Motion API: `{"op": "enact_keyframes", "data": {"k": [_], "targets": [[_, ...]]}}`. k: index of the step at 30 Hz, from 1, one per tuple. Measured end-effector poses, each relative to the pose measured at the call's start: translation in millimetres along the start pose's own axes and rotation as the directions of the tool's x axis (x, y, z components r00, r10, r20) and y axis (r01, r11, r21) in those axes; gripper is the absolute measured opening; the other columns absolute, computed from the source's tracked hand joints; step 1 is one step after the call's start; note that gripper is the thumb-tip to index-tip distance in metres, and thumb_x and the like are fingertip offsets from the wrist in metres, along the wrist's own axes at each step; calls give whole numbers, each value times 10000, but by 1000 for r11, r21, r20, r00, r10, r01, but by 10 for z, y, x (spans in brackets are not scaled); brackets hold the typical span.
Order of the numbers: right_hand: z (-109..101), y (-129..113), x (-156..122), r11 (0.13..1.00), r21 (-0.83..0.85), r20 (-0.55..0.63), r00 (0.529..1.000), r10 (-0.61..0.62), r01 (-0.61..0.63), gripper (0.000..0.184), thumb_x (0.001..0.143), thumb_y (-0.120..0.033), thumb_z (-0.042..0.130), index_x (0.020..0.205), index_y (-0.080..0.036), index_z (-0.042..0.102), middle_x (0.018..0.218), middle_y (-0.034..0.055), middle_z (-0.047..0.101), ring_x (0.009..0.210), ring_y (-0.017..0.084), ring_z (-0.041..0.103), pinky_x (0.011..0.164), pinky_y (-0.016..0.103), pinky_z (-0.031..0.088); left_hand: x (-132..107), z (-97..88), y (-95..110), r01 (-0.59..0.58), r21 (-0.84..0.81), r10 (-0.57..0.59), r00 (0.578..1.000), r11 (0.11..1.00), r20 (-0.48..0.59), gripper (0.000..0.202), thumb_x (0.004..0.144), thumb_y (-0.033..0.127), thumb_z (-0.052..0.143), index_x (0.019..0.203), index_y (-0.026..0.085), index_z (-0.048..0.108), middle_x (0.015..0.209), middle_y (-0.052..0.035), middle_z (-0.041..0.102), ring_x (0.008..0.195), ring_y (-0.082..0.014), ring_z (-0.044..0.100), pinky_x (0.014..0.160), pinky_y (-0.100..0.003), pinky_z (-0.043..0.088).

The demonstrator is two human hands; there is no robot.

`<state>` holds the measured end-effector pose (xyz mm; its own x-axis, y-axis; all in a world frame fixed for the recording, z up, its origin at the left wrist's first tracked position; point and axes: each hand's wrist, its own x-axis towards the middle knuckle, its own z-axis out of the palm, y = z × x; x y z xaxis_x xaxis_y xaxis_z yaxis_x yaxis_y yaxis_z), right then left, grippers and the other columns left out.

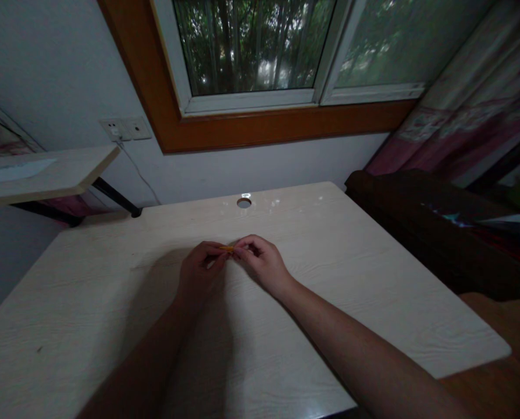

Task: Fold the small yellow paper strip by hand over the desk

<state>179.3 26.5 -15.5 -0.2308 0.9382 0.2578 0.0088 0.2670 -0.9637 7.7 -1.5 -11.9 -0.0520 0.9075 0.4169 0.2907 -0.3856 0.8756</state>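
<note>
Over the middle of the pale wood-grain table, both hands meet at a small, thin orange-yellow piece. Its kind is too small to make out. My left hand pinches its left end between thumb and fingertips. At the other end, the thumb and forefinger of my right hand are closed on it too. The fingertips cover much of the piece, and only a short strip shows between them.
A round cable hole is near the table's back edge. To the left, a raised shelf stands on black legs. A white cord runs from the wall socket down behind the table. Dark furniture borders the right side, below a curtain.
</note>
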Motion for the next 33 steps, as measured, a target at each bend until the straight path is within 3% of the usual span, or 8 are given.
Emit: {"op": "enact_keyframes", "data": {"k": [6,15,21,25,29,33], "targets": [[29,36,6,992,123,19,999,32,-34,204,800,-373,704,880,-205,618,781,10,639,687,127,594,624,244,481,-6,24,-2,19,-36,-20,1000,999,-11,106,808,296,678,805,195,647,938,-54,677,844,-167,671,774,-305,578],[26,44,4,999,33,-9,1000,-11,11,160,801,-343,699,854,-199,653,807,19,627,709,129,569,643,242,465,-12,42,-17,37,-29,-37,999,999,-4,91,807,267,676,805,191,626,914,-43,674,835,-158,666,771,-296,566],[25,27,10,997,71,-2,1000,20,-20,156,794,-332,698,845,-193,648,774,11,618,665,119,556,605,229,446,-33,71,-56,64,-122,-69,997,990,-40,254,784,267,715,973,195,561,938,-36,659,849,-155,676,790,-299,567],[25,42,12,997,67,-6,1000,26,-26,162,786,-334,705,845,-191,655,759,4,607,652,113,539,594,223,426,-23,39,-7,41,-28,-41,999,999,19,246,826,295,668,1048,209,605,983,-41,658,891,-161,663,803,-291,555],[26,53,18,995,98,4,1000,24,-25,175,784,-347,715,848,-194,659,770,7,614,670,116,549,612,230,430,-2,3,65,28,112,-37,996,993,86,109,855,288,627,919,210,670,904,-30,674,836,-150,644,763,-261,531],[32,48,22,988,149,14,999,33,-34,171,782,-343,720,844,-196,658,788,11,633,703,123,577,646,242,454,2,10,60,121,66,-125,990,990,65,118,835,308,655,899,209,663,847,-17,685,779,-145,643,728,-251,516]]}}
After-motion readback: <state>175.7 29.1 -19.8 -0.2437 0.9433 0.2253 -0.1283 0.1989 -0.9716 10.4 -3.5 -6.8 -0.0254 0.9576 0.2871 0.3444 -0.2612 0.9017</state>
